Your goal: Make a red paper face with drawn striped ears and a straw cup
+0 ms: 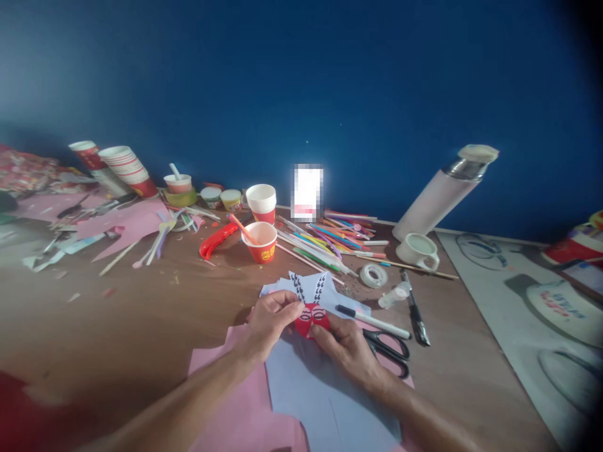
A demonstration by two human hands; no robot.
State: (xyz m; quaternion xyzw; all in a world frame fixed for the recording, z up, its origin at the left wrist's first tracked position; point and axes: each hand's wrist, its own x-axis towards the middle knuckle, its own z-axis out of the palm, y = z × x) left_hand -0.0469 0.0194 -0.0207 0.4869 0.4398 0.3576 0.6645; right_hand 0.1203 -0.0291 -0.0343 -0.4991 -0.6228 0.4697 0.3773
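Note:
A red paper face [311, 321] with black-drawn eyes is held between my two hands, above light blue paper [325, 395]. Two white strips with black marks [320, 287] rise from its top like ears. My left hand [277, 317] pinches the upper left edge near the base of one strip. On the lower right, my right hand [346, 345] grips the face, its thumb on the front. Black-handled scissors [389, 351] and a white marker with a black cap [377, 322] lie just right of my right hand.
Pink paper [230, 383] lies under the blue. Beyond are a red cup [262, 243], stacked cups [260, 199], colored pens [330, 242], tape [374, 275], a mug [417, 251] and a tall flask [438, 194]. Scraps [127, 226] and more stacked cups [128, 169] stand left.

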